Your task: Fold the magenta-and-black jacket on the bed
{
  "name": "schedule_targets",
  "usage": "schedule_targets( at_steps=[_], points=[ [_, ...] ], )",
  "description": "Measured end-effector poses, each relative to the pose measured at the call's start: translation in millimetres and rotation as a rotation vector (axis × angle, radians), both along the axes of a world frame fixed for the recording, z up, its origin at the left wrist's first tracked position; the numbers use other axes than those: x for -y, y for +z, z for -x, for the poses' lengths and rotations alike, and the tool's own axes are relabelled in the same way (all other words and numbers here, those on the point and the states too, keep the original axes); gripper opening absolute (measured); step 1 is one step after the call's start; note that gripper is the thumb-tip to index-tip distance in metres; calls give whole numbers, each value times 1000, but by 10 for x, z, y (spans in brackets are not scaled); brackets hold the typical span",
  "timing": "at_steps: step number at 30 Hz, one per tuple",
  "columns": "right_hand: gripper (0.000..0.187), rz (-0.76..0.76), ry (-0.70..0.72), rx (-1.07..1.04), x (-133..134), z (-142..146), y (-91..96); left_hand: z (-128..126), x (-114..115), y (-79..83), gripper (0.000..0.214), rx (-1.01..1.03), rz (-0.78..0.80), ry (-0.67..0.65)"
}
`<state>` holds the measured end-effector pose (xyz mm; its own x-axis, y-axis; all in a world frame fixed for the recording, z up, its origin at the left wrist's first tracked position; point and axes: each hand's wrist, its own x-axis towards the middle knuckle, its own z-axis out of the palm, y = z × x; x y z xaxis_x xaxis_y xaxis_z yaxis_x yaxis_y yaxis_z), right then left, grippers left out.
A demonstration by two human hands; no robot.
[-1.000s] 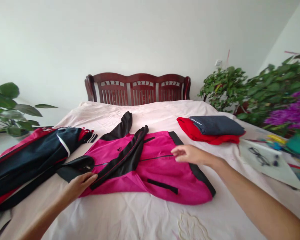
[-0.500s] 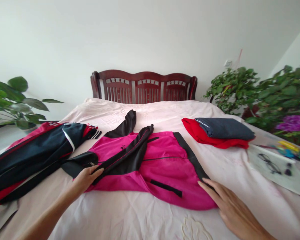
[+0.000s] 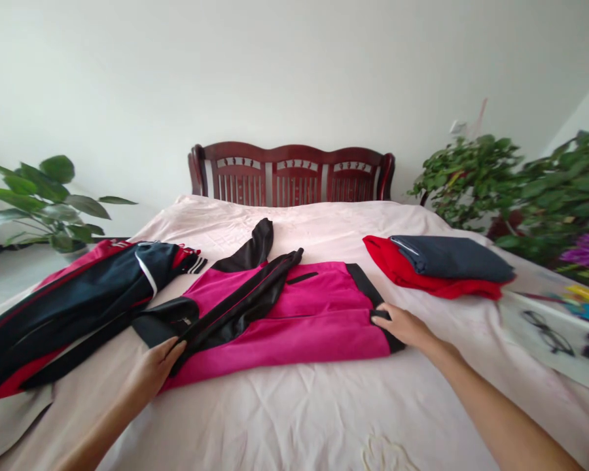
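A magenta and black zip jacket point(image 3: 319, 330) lies across the bed, its collar to the left and its black hem to the right. One black sleeve points toward the headboard; the other crosses the jacket's front. My left hand point(image 3: 161, 363) pinches the jacket's near edge by the shoulder, close to the collar. At the hem, my right hand point(image 3: 401, 325) grips the black band with fingers closed. The near side is folded inward over the front, and the near pocket is out of sight.
Dark tracksuit clothes point(image 3: 78, 314) lie at the left. To the right sit a folded navy garment point(image 3: 451, 256) and a red garment point(image 3: 387, 261) beneath it. Beyond them, eyeglasses point(image 3: 547, 332) rest on a white sheet. A wooden headboard point(image 3: 294, 173) stands behind the bed point(image 3: 255, 425).
My right hand has moved up and left, from resting on the hem's near corner to gripping the hem. The jacket's near side has been turned inward, covering its pocket. The view has shifted slightly.
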<state>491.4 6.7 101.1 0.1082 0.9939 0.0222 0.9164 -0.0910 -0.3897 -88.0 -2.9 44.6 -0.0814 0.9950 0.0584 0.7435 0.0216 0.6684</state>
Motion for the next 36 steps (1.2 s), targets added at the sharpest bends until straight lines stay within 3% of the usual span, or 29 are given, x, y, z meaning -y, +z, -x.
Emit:
schedule_targets(
  at_steps=[3, 7, 10, 14, 18, 21, 24, 28, 32, 36],
  points=[
    [35, 33, -70, 199, 7, 44, -63, 28, -8, -1, 44, -92, 36, -50],
    [43, -295, -40, 392, 132, 269, 1, -52, 27, 86, 45, -174, 71, -43],
    [53, -447, 141, 374, 181, 506, -57, -156, 93, 122, 44, -322, 69, -3],
    [52, -324, 449, 382, 186, 670, -344, -252, 185, 173, 38, -468, 80, 25],
    [51, -310, 441, 411, 166, 665, -542, -306, 167, 322, 36, -615, 74, 17],
    [50, -345, 419, 431, 169, 669, -573, -412, 8, 485, 40, -636, 7, -5],
    [49, -376, 406, 448, 178, 682, -597, -623, -271, 610, 43, -518, 27, -39],
    [48, -476, 403, 479, 168, 667, -671, -965, -685, 621, 55, -418, 105, -75],
    [48, -537, 398, 505, 170, 651, -729, -1188, -977, 613, 40, -383, 104, -63],
    [48, -490, 385, 447, 183, 636, -733, -1301, -1065, 840, 27, -315, 3, -91]
  ],
)
